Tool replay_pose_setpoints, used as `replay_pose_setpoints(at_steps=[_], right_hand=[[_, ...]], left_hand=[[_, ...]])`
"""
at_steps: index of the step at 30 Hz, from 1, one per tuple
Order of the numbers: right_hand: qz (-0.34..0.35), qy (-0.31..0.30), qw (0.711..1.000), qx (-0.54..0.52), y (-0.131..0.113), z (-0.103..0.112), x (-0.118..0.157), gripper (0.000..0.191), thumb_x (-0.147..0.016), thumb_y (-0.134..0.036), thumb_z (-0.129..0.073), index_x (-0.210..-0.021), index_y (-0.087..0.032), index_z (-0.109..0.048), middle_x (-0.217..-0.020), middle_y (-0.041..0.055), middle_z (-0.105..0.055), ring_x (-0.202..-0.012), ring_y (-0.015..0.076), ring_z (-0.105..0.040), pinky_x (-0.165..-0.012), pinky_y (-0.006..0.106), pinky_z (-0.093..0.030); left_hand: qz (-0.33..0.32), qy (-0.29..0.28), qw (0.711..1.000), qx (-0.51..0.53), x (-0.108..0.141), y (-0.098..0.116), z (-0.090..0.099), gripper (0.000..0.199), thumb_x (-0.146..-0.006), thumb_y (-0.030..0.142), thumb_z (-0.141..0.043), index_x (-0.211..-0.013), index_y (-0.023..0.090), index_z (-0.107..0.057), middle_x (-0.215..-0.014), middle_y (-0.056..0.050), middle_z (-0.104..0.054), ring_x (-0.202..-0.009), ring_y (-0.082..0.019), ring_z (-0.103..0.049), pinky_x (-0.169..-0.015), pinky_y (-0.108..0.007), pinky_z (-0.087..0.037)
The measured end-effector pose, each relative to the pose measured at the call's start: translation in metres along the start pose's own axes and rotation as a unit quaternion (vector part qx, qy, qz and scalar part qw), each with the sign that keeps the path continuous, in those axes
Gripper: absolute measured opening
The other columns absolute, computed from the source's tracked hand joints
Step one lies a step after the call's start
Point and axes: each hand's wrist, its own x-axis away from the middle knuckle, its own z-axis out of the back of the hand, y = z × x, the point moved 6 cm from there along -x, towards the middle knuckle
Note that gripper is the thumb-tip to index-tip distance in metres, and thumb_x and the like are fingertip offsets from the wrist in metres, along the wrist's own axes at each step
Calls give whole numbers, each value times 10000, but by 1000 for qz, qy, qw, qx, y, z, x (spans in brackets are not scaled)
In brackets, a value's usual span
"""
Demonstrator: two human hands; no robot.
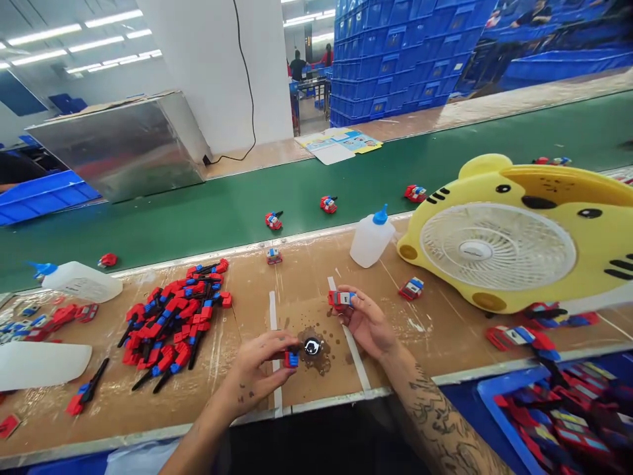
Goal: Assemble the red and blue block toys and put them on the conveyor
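Between the thumb and fingers of my left hand [257, 371] is a small red and blue toy part [291, 359], partly hidden by the fingers. My right hand [370, 323] pinches a red toy vehicle body [340, 299] with white and blue on top, held above the bench. A small round dish of dark, shiny liquid [312, 346] sits between the hands, with wet spots around it. To the left lies a heap of red and blue toy parts with black barrels [173, 320]. One such part [86, 389] lies apart from it.
A green conveyor belt [212, 218] carries several toys behind the bench. A white squeeze bottle [372, 239] and a yellow fan [494, 244] stand right. Another bottle [82, 282] lies left. A blue bin of toys [487, 390] is at lower right.
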Motion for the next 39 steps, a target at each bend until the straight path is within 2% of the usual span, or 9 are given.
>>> replay_pose_setpoints(at_steps=[2, 5, 9, 14, 19, 24, 29, 33, 39], right_hand=[[0, 4, 1000, -12, 5, 2, 0, 436, -732, -433, -787, -1078, -225, -622, -937, 58, -719, -755, 215, -657, -613, 298, -466], [4, 2, 1000, -20, 9, 3, 0, 438, -726, -408, -798, -1082, -220, -626, -959, 57, -722, -746, 203, -656, -617, 292, -467], [11, 8, 1000, -18, 10, 4, 3, 436, -734, -426, -789, -1081, -217, -627, -974, 63, -720, -752, 209, -660, -619, 299, -472], [6, -2, 999, -34, 15, 1, 5, 407, -741, -401, -796, -1069, -217, -640, -998, 53, -717, -748, 187, -656, -639, 284, -473], [6, -6, 999, -31, 15, 2, 5, 413, -755, -388, -790, -1101, -218, -642, -1036, 61, -712, -758, 186, -653, -660, 289, -487], [29, -21, 999, 11, 10, -1, 9, 530, -707, -389, -832, -1171, -216, -646, -1086, 82, -713, -917, 231, -669, -828, 349, -520], [74, -70, 993, 62, 6, -17, 16, 531, -697, -387, -867, -1164, -249, -656, -1155, 81, -700, -1066, 271, -652, -945, 408, -507], [87, -116, 981, 131, 10, -28, 21, 570, -741, -306, -852, -1256, -268, -611, -1258, 83, -655, -1175, 279, -606, -1029, 437, -462], [146, -121, 929, 319, 0, -40, 28, 603, -786, -269, -811, -1338, -301, -571, -1339, 79, -604, -1206, 304, -576, -1053, 477, -447]], left_hand=[[-87, -59, 986, -133, -2, 13, -6, 349, -899, 144, -578, -1226, 243, -651, -1220, -121, -649, -1102, -215, -656, -904, -309, -575], [-191, -131, 929, -290, -4, 26, -15, 346, -934, 107, -485, -1217, 228, -642, -1258, -145, -620, -1156, -246, -611, -931, -351, -553], [-258, -180, 870, -378, -9, 35, -23, 330, -957, 118, -462, -1216, 231, -632, -1240, -147, -634, -1112, -267, -591, -897, -406, -548], [-274, -193, 853, -401, -17, 39, -28, 293, -979, 152, -448, -1195, 213, -637, -1210, -146, -652, -1060, -259, -594, -850, -383, -545], [-260, -204, 867, -374, -20, 40, -28, 307, -979, 150, -452, -1224, 220, -624, -1225, -152, -652, -1105, -258, -585, -903, -400, -527], [-201, -171, 911, -317, -23, 32, -18, 363, -944, 106, -483, -1243, 254, -625, -1233, -126, -657, -1113, -243, -596, -937, -402, -522], [18, 2, 999, -30, -25, 3, 2, 313, -863, 235, -682, -1175, 235, -673, -1180, -108, -696, -1088, -250, -650, -957, -385, -526], [136, 140, 965, 176, -22, -17, -1, 364, -794, 307, -768, -1126, 172, -707, -1099, -114, -728, -1029, -273, -683, -938, -389, -539], [158, 149, 951, 220, -27, -21, -5, 397, -768, 283, -798, -1145, 185, -720, -1135, -104, -726, -1062, -265, -673, -970, -372, -525]])
